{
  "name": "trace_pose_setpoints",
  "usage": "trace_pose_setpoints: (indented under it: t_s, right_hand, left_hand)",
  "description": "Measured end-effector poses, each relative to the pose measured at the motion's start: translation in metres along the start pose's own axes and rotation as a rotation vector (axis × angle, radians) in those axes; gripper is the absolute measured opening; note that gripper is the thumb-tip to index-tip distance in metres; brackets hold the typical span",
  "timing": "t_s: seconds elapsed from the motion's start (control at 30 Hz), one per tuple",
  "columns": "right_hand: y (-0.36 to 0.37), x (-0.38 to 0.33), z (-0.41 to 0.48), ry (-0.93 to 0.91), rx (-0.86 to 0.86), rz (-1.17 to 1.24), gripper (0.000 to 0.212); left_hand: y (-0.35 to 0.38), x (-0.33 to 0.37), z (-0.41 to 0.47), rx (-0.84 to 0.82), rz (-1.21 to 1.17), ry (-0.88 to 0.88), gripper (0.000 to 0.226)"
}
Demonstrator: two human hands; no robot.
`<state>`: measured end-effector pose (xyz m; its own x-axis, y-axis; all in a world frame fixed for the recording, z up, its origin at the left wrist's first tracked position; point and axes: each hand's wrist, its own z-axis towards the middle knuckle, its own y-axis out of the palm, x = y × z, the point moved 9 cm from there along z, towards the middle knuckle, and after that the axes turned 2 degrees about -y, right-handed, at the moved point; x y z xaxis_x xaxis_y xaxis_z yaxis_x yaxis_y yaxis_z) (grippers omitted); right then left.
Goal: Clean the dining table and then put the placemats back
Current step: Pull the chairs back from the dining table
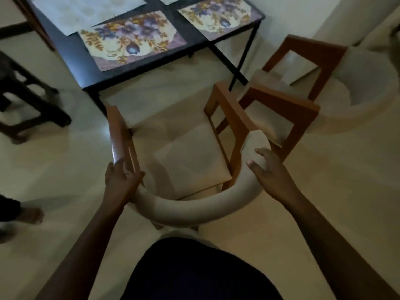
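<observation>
The dark dining table (71, 57) stands at the top of the view. Two floral placemats (132, 37) (216, 18) lie near its front edge, and pale placemats (86, 9) lie behind them. A wooden armchair with a cream curved back (188, 206) and cream seat (190, 161) stands in front of me, facing the table. My left hand (120, 176) grips the left end of the chair back by the wooden armrest. My right hand (268, 169) hovers with spread fingers just beside the right end of the back.
A second wooden armchair (303, 100) with a cream back stands to the right, close to the first. A dark stool or chair frame (28, 105) is at the left. A person's bare foot (30, 215) shows at the left edge. The floor is pale tile.
</observation>
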<state>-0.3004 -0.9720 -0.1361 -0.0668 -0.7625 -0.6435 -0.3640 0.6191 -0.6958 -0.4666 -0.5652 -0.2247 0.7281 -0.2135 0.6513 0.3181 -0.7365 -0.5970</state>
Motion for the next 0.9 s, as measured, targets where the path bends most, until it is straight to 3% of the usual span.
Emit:
trace_pose_setpoints:
  t_s: [0.1,0.17,0.3,0.37,0.57,0.7,0.83,0.9]
  right_hand:
    - [-0.007,0.039,0.040,0.111,-0.027,-0.097,0.077]
    - [-0.004,0.067,0.058,0.214,-0.095,0.012,0.089]
    - [0.016,0.113,0.091,0.512,-0.188,0.158,0.105]
    - [0.021,0.125,0.111,0.545,-0.205,0.125,0.112]
    - [0.021,0.125,0.149,0.519,-0.297,0.030,0.090]
    - [0.009,0.128,0.179,0.577,-0.315,-0.079,0.091]
    - [-0.024,0.093,0.225,0.373,-0.336,-0.163,0.051]
    - [-0.027,0.081,0.254,0.291,-0.326,-0.209,0.066]
  left_hand:
    - [0.009,-0.034,-0.007,-0.018,-0.094,-0.237,0.105]
    - [0.017,-0.046,-0.013,-0.024,-0.174,-0.357,0.112]
    - [0.013,-0.052,-0.005,0.050,-0.116,-0.422,0.095]
    - [0.008,-0.052,-0.002,0.102,-0.070,-0.445,0.081]
    - [0.009,-0.043,-0.010,0.154,0.058,-0.455,0.066]
    - [0.029,-0.039,-0.020,0.196,0.016,-0.464,0.063]
    - [0.057,-0.020,-0.030,0.254,-0.003,-0.486,0.058]
    - [0.066,-0.010,-0.031,0.286,-0.014,-0.507,0.054]
